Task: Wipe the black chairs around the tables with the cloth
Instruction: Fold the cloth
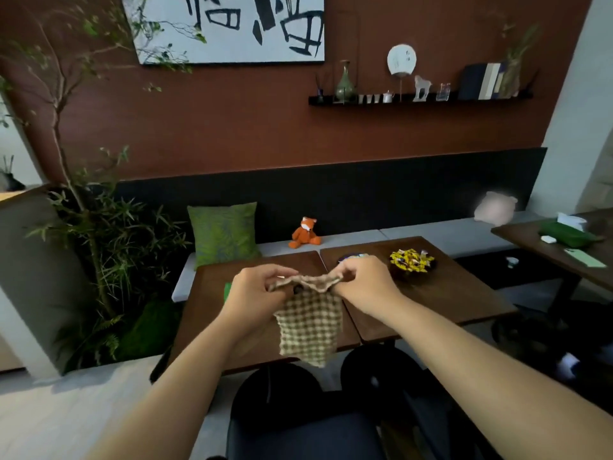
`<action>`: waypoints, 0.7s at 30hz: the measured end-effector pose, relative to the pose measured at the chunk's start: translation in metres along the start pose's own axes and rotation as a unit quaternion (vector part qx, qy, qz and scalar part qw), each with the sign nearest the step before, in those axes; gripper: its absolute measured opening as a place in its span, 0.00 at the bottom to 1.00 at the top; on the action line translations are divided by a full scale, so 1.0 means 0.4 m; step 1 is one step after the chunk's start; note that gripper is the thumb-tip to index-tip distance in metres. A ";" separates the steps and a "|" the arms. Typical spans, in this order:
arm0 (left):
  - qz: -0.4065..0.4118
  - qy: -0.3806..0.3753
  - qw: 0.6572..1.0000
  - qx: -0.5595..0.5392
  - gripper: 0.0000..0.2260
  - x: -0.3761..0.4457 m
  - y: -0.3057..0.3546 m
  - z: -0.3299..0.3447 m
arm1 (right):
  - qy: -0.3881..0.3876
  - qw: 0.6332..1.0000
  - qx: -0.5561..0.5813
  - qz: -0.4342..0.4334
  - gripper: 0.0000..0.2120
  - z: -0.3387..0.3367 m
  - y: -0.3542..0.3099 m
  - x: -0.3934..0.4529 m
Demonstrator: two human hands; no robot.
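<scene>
A brown-and-cream checked cloth (310, 327) hangs in the air in front of me, above the near edge of two wooden tables (441, 293) pushed together. My left hand (257, 290) pinches its top left edge and my right hand (361, 282) pinches its top right edge, so the top edge bunches between them. Two round black chairs stand below, tucked at the tables' near side: one on the left (275, 390) and one on the right (374, 366). A third black chair (530, 330) shows dimly at the right.
A grey bench with a green cushion (225, 234) and an orange fox toy (304, 232) runs behind the tables. A bowl of yellow sweets (411, 260) sits on the right table. Plants (99, 244) fill the left; another table (564, 240) stands at the right.
</scene>
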State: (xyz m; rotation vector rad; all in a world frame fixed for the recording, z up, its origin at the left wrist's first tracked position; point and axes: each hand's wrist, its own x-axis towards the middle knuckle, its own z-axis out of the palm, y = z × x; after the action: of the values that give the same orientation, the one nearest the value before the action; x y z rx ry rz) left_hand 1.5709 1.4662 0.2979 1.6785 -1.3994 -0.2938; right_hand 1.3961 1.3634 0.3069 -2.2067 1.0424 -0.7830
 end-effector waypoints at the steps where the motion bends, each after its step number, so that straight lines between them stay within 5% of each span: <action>1: -0.014 0.010 0.998 -0.069 0.11 0.000 -0.025 -0.006 | 0.000 1.000 0.026 -0.005 0.04 0.008 -0.005 0.017; 5: -0.077 -0.050 0.922 -0.376 0.19 -0.014 -0.092 -0.013 | -0.055 0.989 0.139 0.011 0.04 0.025 -0.049 0.058; 10: -0.134 -0.126 0.899 -0.398 0.15 -0.029 -0.149 0.039 | -0.107 0.979 0.171 0.010 0.04 0.007 -0.058 0.102; 16: -0.158 -0.077 0.922 -0.345 0.06 0.026 -0.170 0.077 | -0.082 0.969 0.227 -0.047 0.05 -0.043 -0.006 0.134; 21: -0.187 -0.027 0.909 -0.372 0.06 0.071 -0.145 0.092 | -0.191 0.959 0.197 -0.077 0.09 -0.084 0.067 0.114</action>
State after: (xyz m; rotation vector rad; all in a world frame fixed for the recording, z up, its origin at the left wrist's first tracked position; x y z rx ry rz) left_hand 1.5940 1.4206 0.2438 1.2660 -0.8158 -0.9666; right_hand 1.3838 1.3040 0.3223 -1.9945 0.4819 -0.5391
